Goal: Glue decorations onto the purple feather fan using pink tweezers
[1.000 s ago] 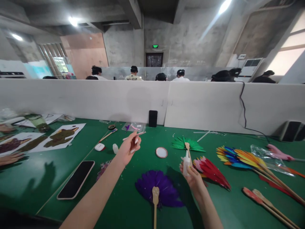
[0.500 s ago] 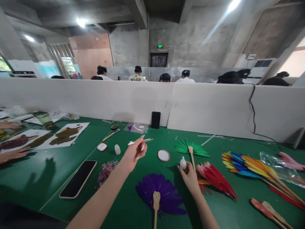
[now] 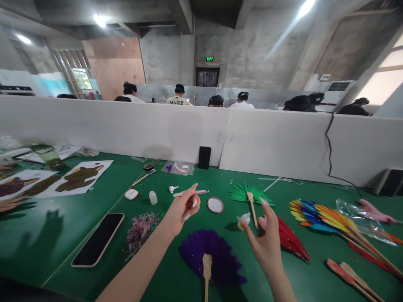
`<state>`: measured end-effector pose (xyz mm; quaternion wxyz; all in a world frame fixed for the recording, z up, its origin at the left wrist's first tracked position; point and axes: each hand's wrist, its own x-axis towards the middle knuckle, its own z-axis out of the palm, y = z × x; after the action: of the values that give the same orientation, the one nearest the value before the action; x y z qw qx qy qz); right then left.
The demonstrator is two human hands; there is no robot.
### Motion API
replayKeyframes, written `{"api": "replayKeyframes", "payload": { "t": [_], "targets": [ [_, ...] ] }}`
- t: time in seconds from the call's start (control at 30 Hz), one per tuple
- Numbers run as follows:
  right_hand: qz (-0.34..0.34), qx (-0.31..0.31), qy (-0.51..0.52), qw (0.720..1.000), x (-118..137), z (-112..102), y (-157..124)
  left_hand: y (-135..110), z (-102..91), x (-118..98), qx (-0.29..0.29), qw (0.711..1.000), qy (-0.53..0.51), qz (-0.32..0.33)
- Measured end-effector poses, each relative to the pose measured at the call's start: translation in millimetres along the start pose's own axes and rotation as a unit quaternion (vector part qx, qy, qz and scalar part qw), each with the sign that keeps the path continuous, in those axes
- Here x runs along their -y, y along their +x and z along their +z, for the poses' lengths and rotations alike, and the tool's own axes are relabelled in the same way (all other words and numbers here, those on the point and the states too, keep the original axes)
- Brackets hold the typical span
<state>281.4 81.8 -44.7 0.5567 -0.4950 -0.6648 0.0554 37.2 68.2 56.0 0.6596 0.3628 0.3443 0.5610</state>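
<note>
My left hand (image 3: 183, 208) is raised over the green table (image 3: 56, 235), pinching a thin pink stick (image 3: 191, 193) that points right. My right hand (image 3: 267, 241) is open with its fingers spread. A small white squeeze bottle (image 3: 244, 219) lies tipped on the table just off its thumb tip. Below both hands lies a purple feather fan (image 3: 220, 251) with a wooden handle (image 3: 206, 268). A red feather fan (image 3: 291, 239) sits partly behind my right hand, and a green one (image 3: 242, 192) lies further back.
A black phone (image 3: 98, 239), a sequin pile (image 3: 141, 226), a round white lid (image 3: 215, 205) and another small bottle (image 3: 153, 197) lie about. A multicoloured fan (image 3: 317, 212) and sticks (image 3: 355, 274) lie at right. Another person's hand (image 3: 9, 203) rests at left by feather pictures (image 3: 78, 178). A white partition (image 3: 267, 142) closes the back.
My right hand let go of the white bottle and spread open; the bottle now lies tipped on the table. My left hand shifted slightly right, still holding the pink stick.
</note>
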Motion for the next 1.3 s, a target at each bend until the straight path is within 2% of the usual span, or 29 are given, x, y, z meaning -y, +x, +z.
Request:
{"api": "replayKeyframes", "payload": {
  "t": [0.1, 0.2, 0.27, 0.33, 0.4, 0.47, 0.53, 0.6, 0.73, 0.83, 0.93, 1.03, 1.1, 1.13, 1.23, 1.3],
  "targets": [
    [-0.017, 0.110, 0.048, 0.993, 43, 4, 27, 4, 0.0, 1, -0.003, 1.000, 0.002, -0.011],
    [0.001, 0.245, 0.112, 0.963, 72, 17, 46, 4, 2.4, -1, -0.021, 1.000, 0.002, -0.015],
    [0.042, 0.344, 0.181, 0.920, 81, 20, 51, 4, 2.6, -4, -0.035, 0.999, 0.004, -0.006],
    [0.116, 0.406, 0.291, 0.859, 83, 16, 52, 4, 0.6, -5, -0.047, 0.999, 0.010, 0.002],
    [0.195, 0.374, 0.417, 0.805, 80, 8, 51, 5, -2.9, -4, -0.058, 0.998, 0.011, 0.002],
    [0.245, 0.281, 0.505, 0.779, 76, 1, 52, 6, -6.0, -1, -0.063, 0.998, 0.005, -0.004],
    [0.267, 0.206, 0.528, 0.780, 71, -2, 55, 7, -7.6, 4, -0.063, 0.998, -0.001, -0.009],
    [0.267, 0.181, 0.509, 0.798, 69, -1, 58, 8, -7.4, 8, -0.062, 0.998, -0.009, -0.015],
    [0.216, 0.217, 0.443, 0.843, 66, 8, 55, 8, -3.9, 15, -0.062, 0.998, -0.017, -0.026],
    [0.182, 0.302, 0.395, 0.849, 66, 13, 50, 6, -0.1, 16, -0.061, 0.998, -0.017, -0.026],
    [0.180, 0.390, 0.361, 0.828, 72, 16, 47, 5, 3.6, 16, -0.067, 0.997, -0.007, -0.025],
    [0.183, 0.420, 0.326, 0.827, 78, 14, 45, 3, 4.6, 15, -0.072, 0.997, 0.000, -0.021],
    [0.180, 0.419, 0.335, 0.824, 78, 9, 42, 2, 3.2, 16, -0.073, 0.997, -0.004, -0.019],
    [0.185, 0.416, 0.361, 0.813, 75, 5, 40, 2, 2.1, 16, -0.073, 0.997, -0.007, -0.021],
    [0.237, 0.379, 0.484, 0.752, 63, -5, 29, -1, -1.3, 21, -0.076, 0.997, -0.008, -0.031],
    [0.271, 0.328, 0.523, 0.738, 54, -7, 21, -4, -3.8, 28, -0.083, 0.996, -0.005, -0.038]
  ]
}}
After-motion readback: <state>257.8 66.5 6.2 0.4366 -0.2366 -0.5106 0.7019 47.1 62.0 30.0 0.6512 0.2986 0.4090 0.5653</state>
